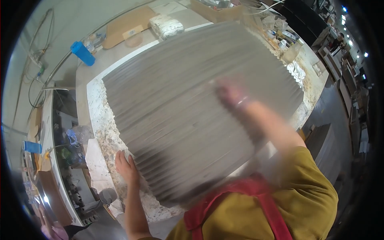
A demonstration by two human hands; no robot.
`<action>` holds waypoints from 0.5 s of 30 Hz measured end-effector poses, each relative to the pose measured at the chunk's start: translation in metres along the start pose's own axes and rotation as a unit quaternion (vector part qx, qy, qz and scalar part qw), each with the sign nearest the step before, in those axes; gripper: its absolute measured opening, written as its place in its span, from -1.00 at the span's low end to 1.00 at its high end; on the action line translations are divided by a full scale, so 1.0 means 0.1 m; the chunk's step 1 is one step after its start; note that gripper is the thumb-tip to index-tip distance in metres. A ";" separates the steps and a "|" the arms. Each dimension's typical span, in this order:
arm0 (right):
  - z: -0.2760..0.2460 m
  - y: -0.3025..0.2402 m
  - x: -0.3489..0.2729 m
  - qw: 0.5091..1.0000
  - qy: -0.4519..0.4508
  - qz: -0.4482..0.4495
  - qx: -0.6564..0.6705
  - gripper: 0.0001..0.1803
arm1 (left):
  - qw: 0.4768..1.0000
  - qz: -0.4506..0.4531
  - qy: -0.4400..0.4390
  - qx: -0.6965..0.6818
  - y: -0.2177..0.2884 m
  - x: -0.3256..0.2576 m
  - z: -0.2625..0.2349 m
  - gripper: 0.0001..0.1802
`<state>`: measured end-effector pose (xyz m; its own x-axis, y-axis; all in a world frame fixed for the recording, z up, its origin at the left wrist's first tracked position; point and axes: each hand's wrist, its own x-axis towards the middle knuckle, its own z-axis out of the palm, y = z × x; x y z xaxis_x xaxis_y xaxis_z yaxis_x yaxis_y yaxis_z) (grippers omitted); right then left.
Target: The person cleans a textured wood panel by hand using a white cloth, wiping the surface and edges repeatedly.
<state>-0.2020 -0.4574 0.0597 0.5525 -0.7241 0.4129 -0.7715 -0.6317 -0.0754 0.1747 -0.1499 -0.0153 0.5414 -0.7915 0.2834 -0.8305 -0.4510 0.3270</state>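
A large grey-brown ridged panel (180, 100) with wavy edges lies flat across the worktable in front of me. My left hand (127, 167) rests at its near left edge. The fingers there are stretched out and slightly apart, with the fingertips at the edge of the panel. Over the middle of the panel is my right hand (232, 92), smeared by motion. Its fingers cannot be made out, nor whether anything is in them. A band circles that wrist.
The stained worktable (105, 124) shows around the panel. Behind stand a blue bottle (83, 53), brown cardboard (127, 26) and a plastic-wrapped white bundle (166, 26). Crumpled foil (296, 73) and small clutter lie at the right edge. Shelving (66, 160) stands left.
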 end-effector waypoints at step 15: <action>0.01 1.44 -0.11 0.981 -0.071 0.180 -0.015 -0.57 | 1.000 0.011 -0.013 -0.007 -0.07 0.01 0.07 -0.58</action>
<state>-0.3190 -0.5409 0.0434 0.2794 -0.9313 0.2338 -0.9322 -0.3214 -0.1663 0.1803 -0.1506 -0.0239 0.5201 -0.8112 0.2672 -0.8395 -0.4281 0.3346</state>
